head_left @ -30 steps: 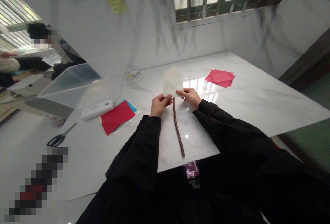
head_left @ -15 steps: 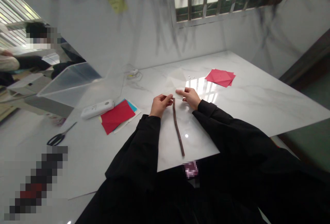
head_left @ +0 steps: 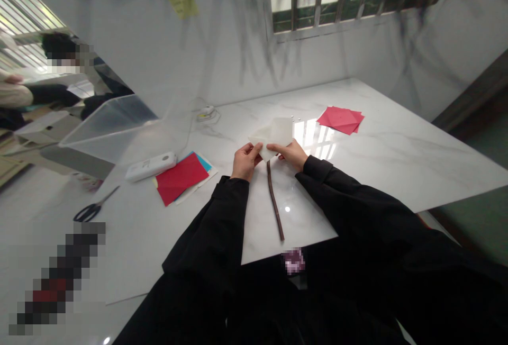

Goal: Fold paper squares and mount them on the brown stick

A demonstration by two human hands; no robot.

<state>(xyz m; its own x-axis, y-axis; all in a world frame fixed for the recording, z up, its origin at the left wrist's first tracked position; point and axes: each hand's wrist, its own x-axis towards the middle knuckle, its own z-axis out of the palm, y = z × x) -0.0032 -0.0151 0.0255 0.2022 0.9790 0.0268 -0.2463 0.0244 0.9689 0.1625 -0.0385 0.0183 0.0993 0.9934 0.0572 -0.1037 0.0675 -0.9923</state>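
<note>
The left hand [head_left: 243,164] and right hand [head_left: 294,155] are both pinching white paper [head_left: 281,130]; a brown stick [head_left: 273,202] is lying near them.

The left arm [head_left: 210,226] is stretched forward and slanted inward, while the right arm [head_left: 357,205] is brought in from the other side. The left hand [head_left: 243,162] is held just beside the right hand [head_left: 293,155], slightly apart. On the left, the fingers are curled and the thumb is laid forward; on the right, the thumb is pointed leftward and the fingers are folded beneath
</note>
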